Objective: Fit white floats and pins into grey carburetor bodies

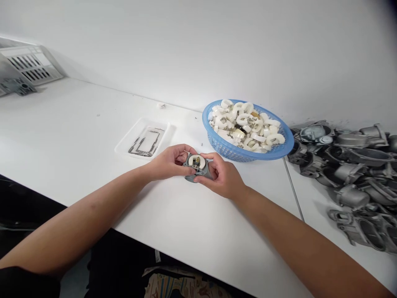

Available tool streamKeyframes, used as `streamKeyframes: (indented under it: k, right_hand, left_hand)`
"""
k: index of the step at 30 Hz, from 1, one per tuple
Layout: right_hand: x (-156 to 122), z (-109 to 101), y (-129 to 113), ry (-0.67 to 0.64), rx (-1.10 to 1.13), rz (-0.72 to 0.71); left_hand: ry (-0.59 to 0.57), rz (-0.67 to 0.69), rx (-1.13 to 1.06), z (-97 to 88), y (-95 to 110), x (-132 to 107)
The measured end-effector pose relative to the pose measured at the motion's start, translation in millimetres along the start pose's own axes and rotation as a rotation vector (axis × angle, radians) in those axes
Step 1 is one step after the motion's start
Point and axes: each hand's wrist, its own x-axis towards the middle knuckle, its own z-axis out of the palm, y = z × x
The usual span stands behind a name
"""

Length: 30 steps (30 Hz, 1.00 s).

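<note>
Head view: gray metal part (205, 171) likely stiff, somewhat heavy for its size; white plastic ring (202, 163) inside it probably light, smooth, easier to damage. Best hold: outer metal walls, pressure off ring. Your left hand (173, 162) and right hand (223, 175) grip part from opposite sides, fingers narrowed around it; left thumb at near rim. Part lies between desk's (182, 211) near and back edges; desk contact unclear.
</note>
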Motion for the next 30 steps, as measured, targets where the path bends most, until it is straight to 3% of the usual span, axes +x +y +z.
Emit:
streamKeyframes:
  k: [7,18,30]
  right_hand:
    - [2,0,0,-0.049,-0.027,0.008]
    - [1,2,-3,-0.039,0.024,0.024]
    - [-1,1,1,0.099,-0.076,-0.060]
  left_hand:
    - [0.059,-0.004,0.013,1.0,-4,-2]
    - [0.045,-0.015,0.027,3.1,0,-5]
    - [0.035,0.045,0.057,-3.0,9,-14]
